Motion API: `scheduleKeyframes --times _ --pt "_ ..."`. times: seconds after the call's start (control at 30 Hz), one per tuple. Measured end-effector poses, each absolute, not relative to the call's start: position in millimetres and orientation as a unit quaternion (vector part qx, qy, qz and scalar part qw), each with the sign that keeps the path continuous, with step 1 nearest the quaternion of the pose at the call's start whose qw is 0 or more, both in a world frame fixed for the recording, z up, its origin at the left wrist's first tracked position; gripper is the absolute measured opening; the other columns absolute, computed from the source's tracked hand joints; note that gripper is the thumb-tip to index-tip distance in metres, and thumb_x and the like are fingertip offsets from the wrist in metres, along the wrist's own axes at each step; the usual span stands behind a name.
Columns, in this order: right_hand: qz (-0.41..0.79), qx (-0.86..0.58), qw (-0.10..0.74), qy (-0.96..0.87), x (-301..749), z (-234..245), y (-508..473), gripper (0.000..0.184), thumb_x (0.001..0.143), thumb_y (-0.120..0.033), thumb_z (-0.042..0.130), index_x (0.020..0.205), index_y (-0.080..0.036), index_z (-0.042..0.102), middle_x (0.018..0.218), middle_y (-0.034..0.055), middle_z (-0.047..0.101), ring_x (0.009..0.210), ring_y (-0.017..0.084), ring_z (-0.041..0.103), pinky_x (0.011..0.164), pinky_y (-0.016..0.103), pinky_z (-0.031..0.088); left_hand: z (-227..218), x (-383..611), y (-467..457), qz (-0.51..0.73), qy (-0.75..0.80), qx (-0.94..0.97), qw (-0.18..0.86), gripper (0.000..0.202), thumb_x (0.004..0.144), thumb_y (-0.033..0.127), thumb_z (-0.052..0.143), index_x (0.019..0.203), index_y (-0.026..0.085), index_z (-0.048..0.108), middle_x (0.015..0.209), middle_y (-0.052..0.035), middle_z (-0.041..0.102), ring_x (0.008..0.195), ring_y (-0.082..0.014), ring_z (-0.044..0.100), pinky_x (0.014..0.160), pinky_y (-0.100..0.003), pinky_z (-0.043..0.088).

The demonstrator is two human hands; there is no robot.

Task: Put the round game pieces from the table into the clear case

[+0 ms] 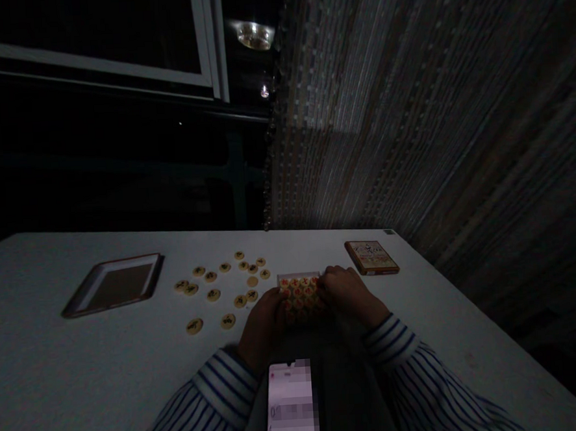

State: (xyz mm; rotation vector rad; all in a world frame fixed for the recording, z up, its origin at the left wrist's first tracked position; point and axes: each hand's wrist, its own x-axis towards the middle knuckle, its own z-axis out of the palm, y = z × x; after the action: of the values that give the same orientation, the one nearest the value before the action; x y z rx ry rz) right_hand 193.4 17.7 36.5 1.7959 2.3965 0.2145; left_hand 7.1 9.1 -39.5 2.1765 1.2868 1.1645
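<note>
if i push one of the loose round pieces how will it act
The loose round pieces appear to lie mostly flat on the table, so one would probably slide rather than tip. Stood on its round edge, it might roll.

On the table (436, 323), a box (297, 275) holds rows of disks (300, 292). From it, loose disks (213, 295) spread from nine to eleven o'clock, tray (131, 281) past them at nine; carton (372, 257) at two, phone (290, 404) at six.

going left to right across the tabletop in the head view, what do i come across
Shallow tray → loose round pieces → open box holding red-marked pieces → flat printed box
</note>
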Motion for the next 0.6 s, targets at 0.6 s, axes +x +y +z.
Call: scheduleKeyframes --times 0.6 --pt "0.023 0.588 0.054 0.806 201.3 39.9 -2.6 0.025 0.081 -0.034 0.044 0.1 -0.025 0.058 0.092 0.007 0.057 0.09 0.02 0.051 0.069 0.03 0.032 -37.4 6.4 8.1 0.397 0.462 0.778 0.153 0.025 0.079 0.016 0.039 0.095 0.016 0.059 0.103 -0.0086 0.061 0.097 -0.0182 0.056 0.084 -0.036 0.047"
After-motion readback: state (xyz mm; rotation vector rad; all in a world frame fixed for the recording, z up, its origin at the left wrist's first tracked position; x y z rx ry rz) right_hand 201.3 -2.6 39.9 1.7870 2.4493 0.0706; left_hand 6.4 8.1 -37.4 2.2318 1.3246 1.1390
